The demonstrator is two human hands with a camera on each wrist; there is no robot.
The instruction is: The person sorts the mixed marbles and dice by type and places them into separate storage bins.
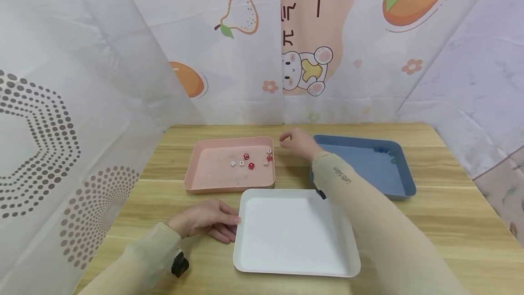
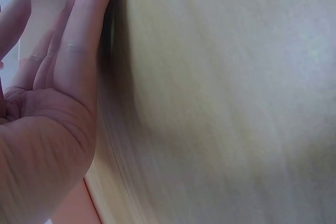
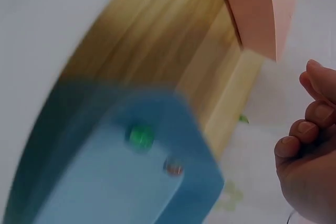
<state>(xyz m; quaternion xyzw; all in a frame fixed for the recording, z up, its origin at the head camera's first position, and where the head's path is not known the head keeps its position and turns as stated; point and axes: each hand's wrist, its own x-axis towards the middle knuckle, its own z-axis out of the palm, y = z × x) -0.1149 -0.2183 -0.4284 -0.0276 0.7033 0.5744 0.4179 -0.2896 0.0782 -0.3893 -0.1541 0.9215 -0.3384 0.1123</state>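
Note:
My left hand [image 1: 213, 220] holds the left side of the white tray [image 1: 296, 231], thumb at its rim and fingers along the outer wall. In the left wrist view its fingers [image 2: 79, 51] look fairly straight. My right hand [image 1: 300, 142] hovers between the pink tray [image 1: 213, 188] and the blue tray [image 1: 348, 142], its fingertips near the pink tray's right wall. The right wrist view shows its fingers [image 3: 302, 129] loosely curled, with nothing visible between them. Red dice [image 1: 251, 166] and white dice [image 1: 233, 164] lie scattered in the pink tray.
Small blue pieces [image 1: 382, 150] lie in the blue tray's far right; a green piece [image 3: 142, 136] shows in the right wrist view. The wooden table [image 1: 163, 167] meets a printed curtain [image 1: 241, 81] at the back. My right forearm crosses above the blue and white trays.

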